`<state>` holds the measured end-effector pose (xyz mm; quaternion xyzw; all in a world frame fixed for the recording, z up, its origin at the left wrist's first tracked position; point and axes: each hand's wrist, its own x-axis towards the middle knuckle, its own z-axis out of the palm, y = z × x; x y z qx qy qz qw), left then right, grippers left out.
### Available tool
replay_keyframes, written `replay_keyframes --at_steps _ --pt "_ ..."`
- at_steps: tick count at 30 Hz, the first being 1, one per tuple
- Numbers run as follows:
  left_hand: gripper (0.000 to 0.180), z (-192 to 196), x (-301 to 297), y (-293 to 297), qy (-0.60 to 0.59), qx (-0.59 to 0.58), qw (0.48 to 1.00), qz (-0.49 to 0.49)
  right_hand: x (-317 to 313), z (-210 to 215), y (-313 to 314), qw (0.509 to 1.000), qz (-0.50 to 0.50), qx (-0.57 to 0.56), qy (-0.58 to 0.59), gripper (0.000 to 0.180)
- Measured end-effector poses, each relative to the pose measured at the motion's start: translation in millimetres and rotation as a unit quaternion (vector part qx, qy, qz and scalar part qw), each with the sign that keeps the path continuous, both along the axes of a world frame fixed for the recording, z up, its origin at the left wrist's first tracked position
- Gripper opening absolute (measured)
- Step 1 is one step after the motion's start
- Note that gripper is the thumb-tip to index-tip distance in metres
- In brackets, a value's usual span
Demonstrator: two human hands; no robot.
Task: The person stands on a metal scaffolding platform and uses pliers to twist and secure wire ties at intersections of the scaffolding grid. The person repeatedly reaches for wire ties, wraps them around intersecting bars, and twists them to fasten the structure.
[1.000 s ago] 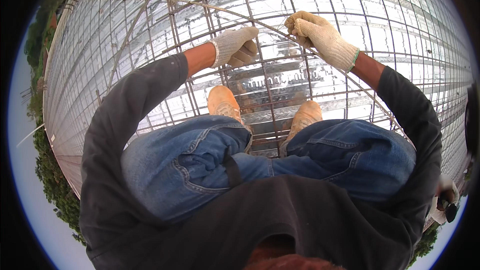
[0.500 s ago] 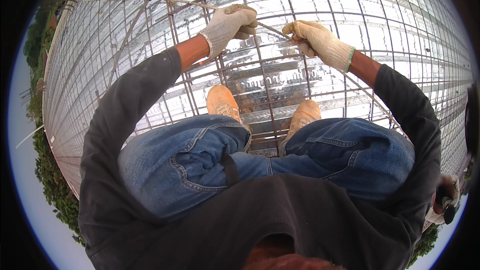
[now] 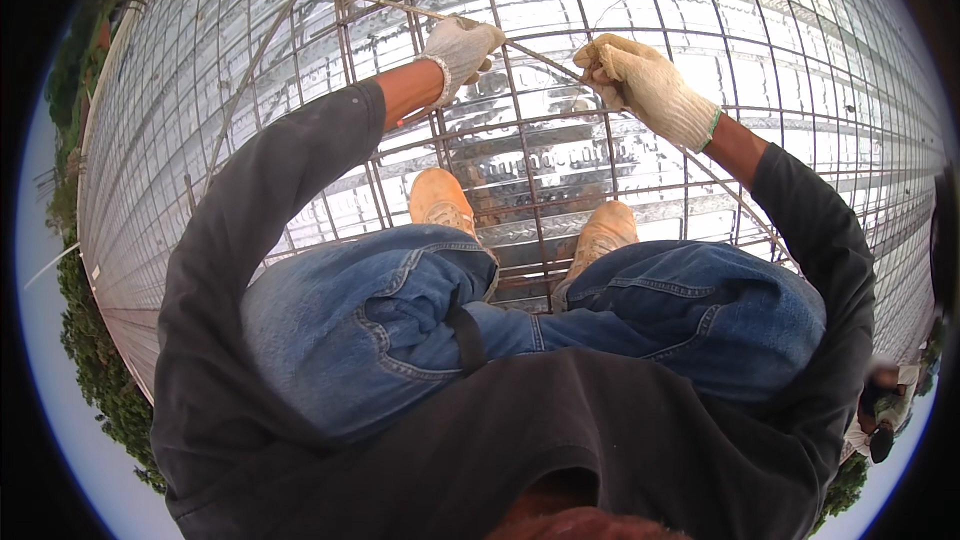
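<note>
Gloved hands working on a grid of steel bars, seen from above while squatting. Left hand (image 3: 462, 48) now reaching further forward and higher than one second ago, no longer beside the knee side of the mesh, fingers curled narrow over a thin slanting rod (image 3: 540, 52); gripping it or only touching, cannot tell. Right hand (image 3: 640, 83) staying almost in the same place as before, closed in a fist on the same rod, pinching it near the fingertips. Rod running across the steel grid (image 3: 800, 60) between both hands, lying on top of the bars and continuing to the upper left.

Orange boots (image 3: 440, 202) standing on the bars, unchanged from earlier, just below the hands. Knees in blue jeans (image 3: 400, 330) filling the middle and hiding the mesh under them. Dark sleeves (image 3: 250, 240) crossing both sides. Shiny ribbed sheet showing under the grid. Green trees (image 3: 100, 380) along the left rim. Another person (image 3: 880, 410) partly showing at the lower right edge, well apart from the hands.
</note>
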<state>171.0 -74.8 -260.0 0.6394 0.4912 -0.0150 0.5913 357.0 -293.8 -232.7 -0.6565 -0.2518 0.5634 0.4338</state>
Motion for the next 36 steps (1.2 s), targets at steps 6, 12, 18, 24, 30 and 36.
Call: replay_keyframes --at_steps 6,12,18,24,30,36 --pt "0.039 -15.1 -9.8 11.7 -0.056 -0.027 0.998 0.033 -6.4 5.0 -2.1 0.994 -0.103 0.030 0.034 0.033" --pt "0.028 -6.6 -18.6 -5.0 -0.144 -0.140 0.976 0.087 28.4 -16.1 -19.7 0.981 -0.186 0.013 0.057 0.015" --pt "0.030 -7.7 -30.9 15.0 -0.188 -0.106 0.967 0.137 29.9 -20.1 -18.9 0.990 -0.143 -0.003 -0.009 0.028" --pt "0.033 -11.9 -49.9 15.5 -0.157 -0.139 0.970 0.120 45.7 -28.3 -23.8 0.992 -0.115 -0.002 -0.051 0.039" --pt "0.039 -9.7 -66.8 17.7 -0.091 -0.008 0.993 0.072 68.7 -27.0 -25.0 0.976 -0.178 -0.035 -0.119 0.049" --pt "0.049 19.1 -33.6 -7.8 -0.203 0.175 0.951 -0.152 53.2 -14.3 -9.4 0.990 -0.131 0.015 -0.058 0.045"
